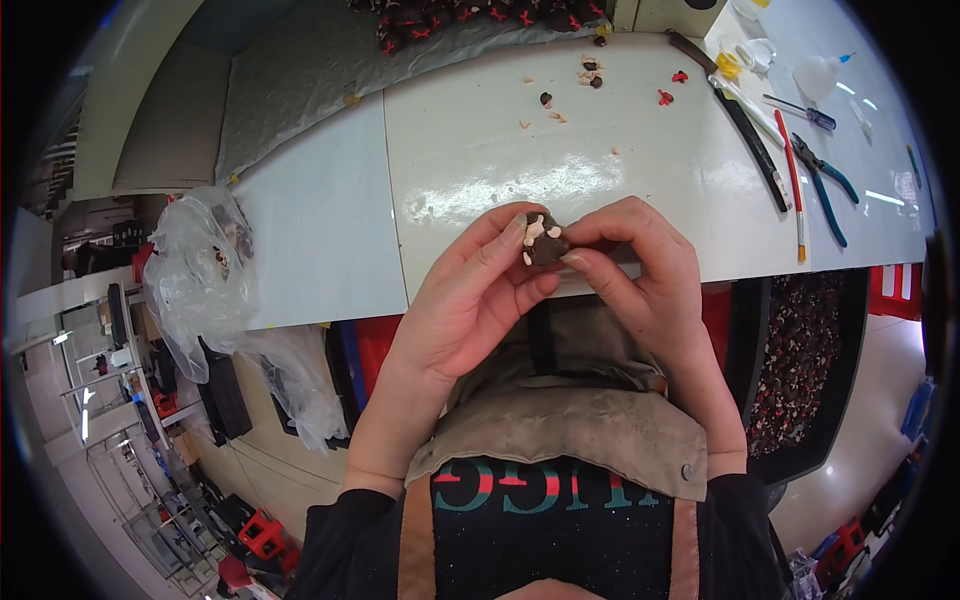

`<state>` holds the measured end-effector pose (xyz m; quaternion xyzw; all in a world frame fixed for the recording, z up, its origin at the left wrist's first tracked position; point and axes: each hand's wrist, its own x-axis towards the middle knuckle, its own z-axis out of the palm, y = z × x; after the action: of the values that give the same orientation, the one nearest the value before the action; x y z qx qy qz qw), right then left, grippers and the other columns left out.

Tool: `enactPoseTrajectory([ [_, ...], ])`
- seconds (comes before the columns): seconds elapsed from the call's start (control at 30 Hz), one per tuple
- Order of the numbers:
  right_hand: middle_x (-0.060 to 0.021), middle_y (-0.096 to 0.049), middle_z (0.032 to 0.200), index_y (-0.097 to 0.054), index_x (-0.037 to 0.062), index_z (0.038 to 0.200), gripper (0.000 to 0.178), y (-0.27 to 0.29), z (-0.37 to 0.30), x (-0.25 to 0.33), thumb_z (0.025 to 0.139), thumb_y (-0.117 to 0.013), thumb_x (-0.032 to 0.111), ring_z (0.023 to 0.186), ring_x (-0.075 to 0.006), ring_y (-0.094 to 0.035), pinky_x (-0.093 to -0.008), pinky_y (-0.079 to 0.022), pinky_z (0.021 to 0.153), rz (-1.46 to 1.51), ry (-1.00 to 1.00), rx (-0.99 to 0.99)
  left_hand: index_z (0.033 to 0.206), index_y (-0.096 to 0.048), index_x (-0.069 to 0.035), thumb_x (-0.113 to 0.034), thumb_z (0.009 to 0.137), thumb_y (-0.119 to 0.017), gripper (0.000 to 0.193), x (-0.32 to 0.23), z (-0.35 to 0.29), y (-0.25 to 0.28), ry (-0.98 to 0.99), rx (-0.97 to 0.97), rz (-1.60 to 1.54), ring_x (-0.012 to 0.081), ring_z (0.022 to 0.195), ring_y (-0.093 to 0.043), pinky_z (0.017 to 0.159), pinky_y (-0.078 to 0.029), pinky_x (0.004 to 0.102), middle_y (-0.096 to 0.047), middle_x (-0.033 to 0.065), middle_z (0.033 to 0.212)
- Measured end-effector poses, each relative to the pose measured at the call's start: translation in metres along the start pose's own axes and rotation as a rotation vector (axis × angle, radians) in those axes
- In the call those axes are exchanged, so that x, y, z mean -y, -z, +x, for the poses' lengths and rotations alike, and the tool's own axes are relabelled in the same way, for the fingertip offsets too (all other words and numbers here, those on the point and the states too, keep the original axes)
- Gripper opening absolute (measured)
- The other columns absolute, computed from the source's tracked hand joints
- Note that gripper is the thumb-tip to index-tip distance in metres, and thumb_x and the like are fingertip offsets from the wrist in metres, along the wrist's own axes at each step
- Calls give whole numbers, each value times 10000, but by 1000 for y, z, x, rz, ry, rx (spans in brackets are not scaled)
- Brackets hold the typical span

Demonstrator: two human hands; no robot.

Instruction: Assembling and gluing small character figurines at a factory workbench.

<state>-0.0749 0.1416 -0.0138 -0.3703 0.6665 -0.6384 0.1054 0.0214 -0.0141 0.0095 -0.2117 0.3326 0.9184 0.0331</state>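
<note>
Over the table's near edge, a small dark brown and cream toy figure [546, 250] is held between my two hands. My left hand [465, 300] grips it from the left, with the thumb against its upper side and the fingers curled beneath. From the right, my right hand [645, 265] pinches its edge between thumb and fingertips. Where the fingers wrap round it, part of the figure is hidden. Beyond my hands, small brown and cream pieces [592, 76] lie scattered on the white table [480, 130]. Farther right are two tiny red and brown pieces [666, 97].
Many dark figures with red parts [460, 18] crowd the far edge. At right lie blue-handled cutters [828, 185], a red brush [791, 185], a screwdriver [820, 118] and a needle-tipped bottle [818, 76]. A plastic bag [195, 275] hangs at left; a black bin [845, 370] holds pieces.
</note>
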Motion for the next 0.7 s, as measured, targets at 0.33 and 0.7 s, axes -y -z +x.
enactPoseTrajectory([
  [0.33,-85,-594,901,-593,-14,933,124,29,4,12,819,-586,-62,816,-157,-572,-260,-460,730,23,75,15,1278,-445,-46,-185,981,-465,329,-1,8,-5,63,139,-202,214,1049,-587,835,-529,325,-565,109,1149],
  [0.7,-88,-519,1191,-448,3,1216,357,187,-10,19,923,-594,147,1061,-147,-502,-264,-405,899,-463,190,-933,1241,-473,-16,-86,934,-512,318,-4,15,16,-200,69,188,186,930,-588,822,-520,332,-539,86,1118],
])
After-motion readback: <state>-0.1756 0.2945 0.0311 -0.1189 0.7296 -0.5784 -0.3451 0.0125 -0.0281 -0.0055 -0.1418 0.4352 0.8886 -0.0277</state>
